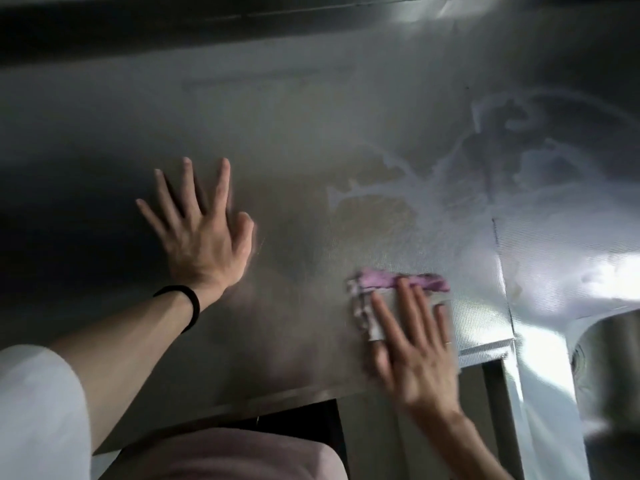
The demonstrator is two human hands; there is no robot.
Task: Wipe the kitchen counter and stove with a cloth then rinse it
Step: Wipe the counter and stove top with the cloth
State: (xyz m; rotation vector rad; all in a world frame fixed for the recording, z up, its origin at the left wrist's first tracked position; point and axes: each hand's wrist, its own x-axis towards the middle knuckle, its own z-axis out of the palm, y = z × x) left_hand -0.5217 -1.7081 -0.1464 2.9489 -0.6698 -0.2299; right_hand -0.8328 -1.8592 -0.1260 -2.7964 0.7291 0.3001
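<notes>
Two hands show in the head view, and both are a bit blurry. The right hand (415, 348) is the blurriest, mostly at the wrist and thumb side, so its thumb is hard to see. Its fingers are straight and lie flat on top of the cloth (398, 282), pressing it onto the tabletop (294, 133). The fingers cover a good part of the cloth, so its full shape cannot be told.

The cloth sits near the front edge of the tabletop, over to the right. The far edge of it is a purple strip. The part under the fingers looks pale, grey and white, and the left side looks crumpled and fuzzy.

The left hand (204, 233) is wide, with all its fingers spread out, and it holds nothing. Whether its palm rests flat on the shiny metal or is just above it, I cannot tell. It is well apart from the cloth. A black band (188, 303) goes round its wrist, and a white sleeve (38, 403) is cut off at the bottom left corner.

A wet patch (433, 188) with pale, wiggly edges lies on the metal past the cloth. A sink (609, 358) is at the right, cut off by the edge. The top left is very dark and hard to make out. Something pink (214, 455) at the bottom is cut off too.
</notes>
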